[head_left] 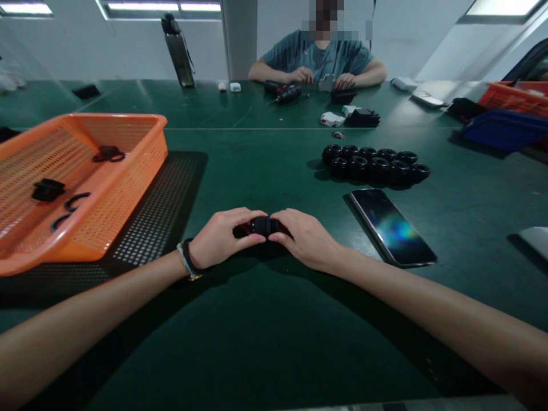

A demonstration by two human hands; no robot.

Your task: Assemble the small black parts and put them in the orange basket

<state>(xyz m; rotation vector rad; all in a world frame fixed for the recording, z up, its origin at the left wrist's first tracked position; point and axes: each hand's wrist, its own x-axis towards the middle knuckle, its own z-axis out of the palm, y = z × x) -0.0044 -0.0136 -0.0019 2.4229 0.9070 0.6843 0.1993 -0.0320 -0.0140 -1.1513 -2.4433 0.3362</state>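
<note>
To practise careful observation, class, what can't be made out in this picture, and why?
In the head view:
Black part: its full shape, covered by left hand and right hand.
Orange basket: left end, cut off by left edge.
Phone: screen content, lost in glare.
White object: right side, cut off by right edge.

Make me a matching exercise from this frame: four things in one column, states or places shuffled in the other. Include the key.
Things:
1. black part
2. phone
3. basket
4. bottle

States or places:
A. standing near the far edge of the table
B. orange, with dark pieces inside
C. lying flat, glossy dark face up
D. pinched between the left-hand grip and the right-hand grip

Pairs: 1-D, 2-C, 3-B, 4-A
</note>
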